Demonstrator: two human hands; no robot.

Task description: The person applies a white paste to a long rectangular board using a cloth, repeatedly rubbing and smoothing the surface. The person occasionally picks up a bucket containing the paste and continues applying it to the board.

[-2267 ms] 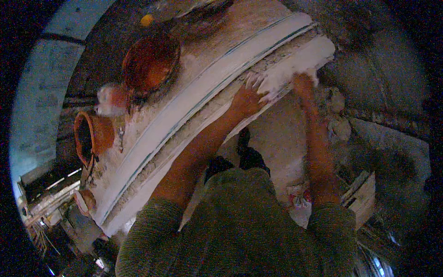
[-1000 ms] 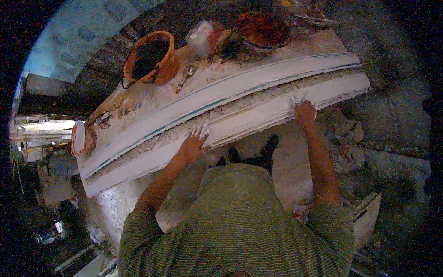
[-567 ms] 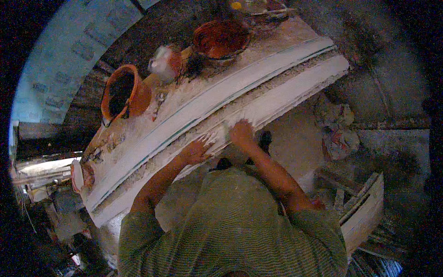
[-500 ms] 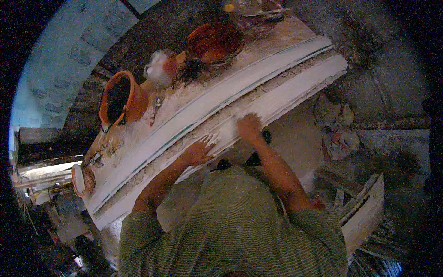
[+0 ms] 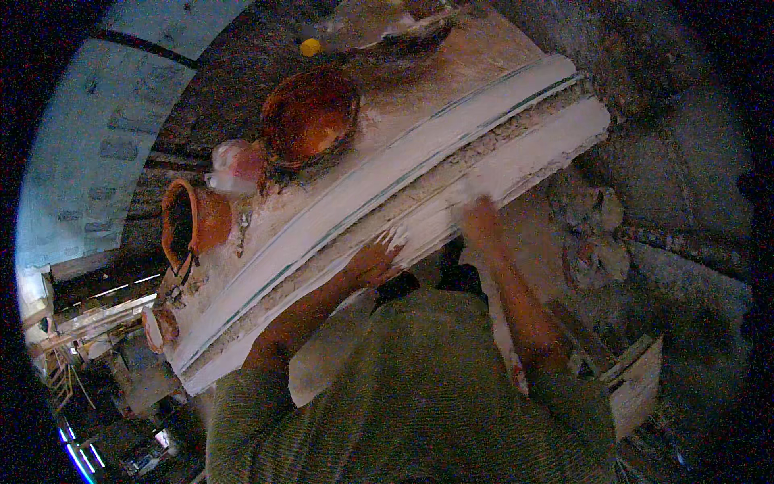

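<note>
A long white plaster moulding [image 5: 516, 165] lies diagonally across the worktable, with a rough grey groove along its middle and thin dark green lines beside it. My left hand [image 5: 376, 262] rests on its near strip, fingers stretched out and coated in white. Farther right on that strip is my right hand [image 5: 481, 216], blurred by motion, its fingers curled down against the surface. A pale smear shows at its fingertips; whatever it holds, if anything, cannot be made out.
Behind the moulding stand a wide orange-brown basin [image 5: 310, 121], a whitish translucent container [image 5: 235, 167] and an orange clay-coloured pot [image 5: 211, 219]. A yellow round thing [image 5: 310, 47] sits at the far side. Crumpled pale bags [image 5: 597, 250] and wooden boards [image 5: 637, 395] lie at the right.
My right hand has slid right along the moulding. My left hand has shifted slightly right, still on the near strip. The view has turned, so the pots appear farther left.
</note>
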